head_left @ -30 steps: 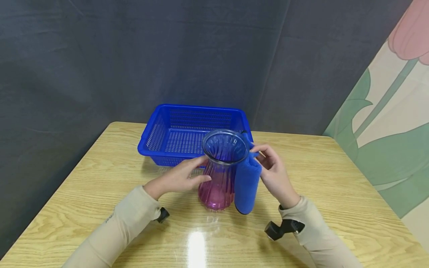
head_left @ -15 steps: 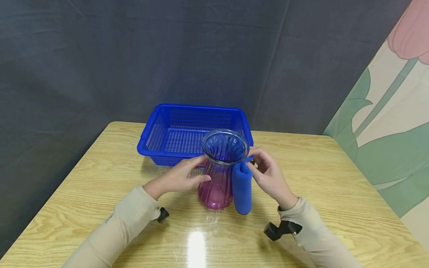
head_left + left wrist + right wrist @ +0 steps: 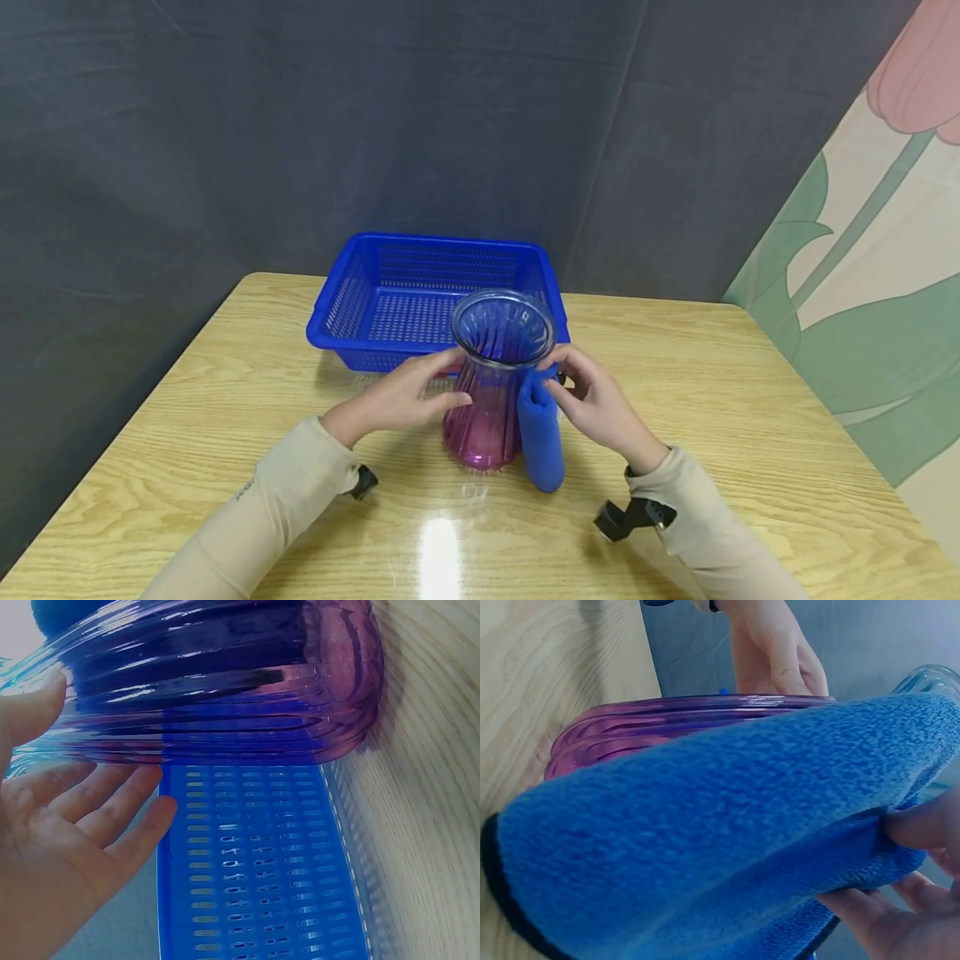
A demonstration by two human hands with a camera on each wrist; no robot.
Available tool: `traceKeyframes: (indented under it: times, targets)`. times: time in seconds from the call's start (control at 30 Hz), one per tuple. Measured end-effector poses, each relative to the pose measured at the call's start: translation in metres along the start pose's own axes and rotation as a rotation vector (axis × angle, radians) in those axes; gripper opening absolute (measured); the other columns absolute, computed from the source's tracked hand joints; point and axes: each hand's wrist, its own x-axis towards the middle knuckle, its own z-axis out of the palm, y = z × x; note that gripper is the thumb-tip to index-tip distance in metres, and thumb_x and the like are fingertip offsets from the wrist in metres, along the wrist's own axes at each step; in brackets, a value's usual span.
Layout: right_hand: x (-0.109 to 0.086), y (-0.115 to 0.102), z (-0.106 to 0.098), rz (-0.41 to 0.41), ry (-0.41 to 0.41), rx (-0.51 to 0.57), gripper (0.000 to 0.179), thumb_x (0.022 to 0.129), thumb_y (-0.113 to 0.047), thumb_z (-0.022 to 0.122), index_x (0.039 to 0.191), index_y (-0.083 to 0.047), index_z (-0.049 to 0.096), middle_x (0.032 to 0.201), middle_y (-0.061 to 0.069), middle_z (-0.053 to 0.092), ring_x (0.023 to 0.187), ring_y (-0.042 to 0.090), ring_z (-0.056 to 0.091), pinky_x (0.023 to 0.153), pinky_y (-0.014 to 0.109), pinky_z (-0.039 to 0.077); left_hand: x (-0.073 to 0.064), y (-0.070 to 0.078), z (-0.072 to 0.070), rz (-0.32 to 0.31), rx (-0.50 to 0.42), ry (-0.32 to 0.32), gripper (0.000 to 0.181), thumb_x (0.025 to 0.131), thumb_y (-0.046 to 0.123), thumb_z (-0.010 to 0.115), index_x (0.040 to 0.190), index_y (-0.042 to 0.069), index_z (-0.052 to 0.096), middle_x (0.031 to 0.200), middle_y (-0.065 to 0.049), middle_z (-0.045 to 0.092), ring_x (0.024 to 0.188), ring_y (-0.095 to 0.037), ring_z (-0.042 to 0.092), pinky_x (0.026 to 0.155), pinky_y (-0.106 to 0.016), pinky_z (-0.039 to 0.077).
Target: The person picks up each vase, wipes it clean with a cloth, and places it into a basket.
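Observation:
A ribbed glass vase (image 3: pixel 483 421), blue at its flared rim and pink toward the base, stands upright on the table. My left hand (image 3: pixel 393 396) steadies its left side, thumb on the near side and fingers reaching behind. A blue plush cloth (image 3: pixel 542 446) with a dark edge hangs against the vase's right side. Thumb and fingers of my right hand (image 3: pixel 600 407) pinch its upper part just below the rim. The right wrist view shows the cloth (image 3: pixel 690 802) covering much of the glass. Through the vase (image 3: pixel 217 682), the left wrist view shows its dark blue shape.
Directly behind the vase, a blue perforated plastic basket (image 3: pixel 324 329) stands on the wooden table (image 3: pixel 750 400). A dark curtain (image 3: pixel 420 117) closes off the back, and a flower-patterned panel (image 3: pixel 892 275) borders the right side.
The right hand has brought the cloth slightly left and then down along the vase's side. The cloth looks narrower than before. The left hand and the vase have stayed in place.

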Motion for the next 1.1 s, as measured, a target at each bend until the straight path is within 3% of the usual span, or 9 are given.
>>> traceKeyframes:
  times: [0.17,0.47,0.73,1.0,1.1]
  targets:
    - [-0.003,0.004,0.001,0.012,-0.041,-0.021,0.018,0.084,0.015,0.053,0.097,0.003,0.053,0.096,0.009,0.052,0.08,0.0,0.048,0.058,0.018,0.046,0.0,-0.001,0.0,-0.01,0.002,-0.002,0.054,0.088,0.021,0.063,0.135,0.004,0.044,0.134,-0.015,0.054,0.12,-0.03,0.055,0.106,-0.045,0.043]
    - [-0.006,0.007,0.001,0.032,-0.077,-0.061,0.019,0.085,0.014,0.053,0.098,0.0,0.053,0.098,0.011,0.053,0.077,0.002,0.047,0.06,0.021,0.045,-0.001,0.0,0.0,-0.01,0.009,0.002,0.054,0.088,0.022,0.063,0.136,0.004,0.044,0.134,-0.016,0.054,0.12,-0.031,0.055,0.106,-0.045,0.044]
    - [-0.006,0.007,0.001,0.028,-0.061,-0.017,0.017,0.086,0.014,0.052,0.097,0.002,0.053,0.096,0.013,0.05,0.068,0.005,0.045,0.048,0.02,0.043,-0.002,0.0,0.001,-0.01,-0.005,0.005,0.055,0.089,0.023,0.062,0.137,0.003,0.042,0.134,-0.017,0.053,0.12,-0.032,0.055,0.105,-0.046,0.045]
    - [-0.001,-0.002,0.001,0.019,-0.001,-0.033,0.015,0.086,0.014,0.053,0.097,0.002,0.054,0.094,0.014,0.054,0.076,0.002,0.049,0.049,0.019,0.046,-0.001,-0.001,0.002,-0.01,-0.007,0.002,0.055,0.09,0.022,0.062,0.137,0.002,0.041,0.134,-0.018,0.053,0.12,-0.033,0.055,0.105,-0.046,0.045]
    - [0.001,-0.006,0.001,-0.008,0.036,-0.018,0.015,0.085,0.015,0.053,0.096,0.003,0.054,0.094,0.008,0.055,0.08,0.001,0.051,0.046,0.02,0.045,-0.001,0.001,0.001,-0.031,-0.026,-0.006,0.056,0.09,0.022,0.062,0.138,0.003,0.04,0.135,-0.017,0.052,0.122,-0.032,0.054,0.107,-0.046,0.043]
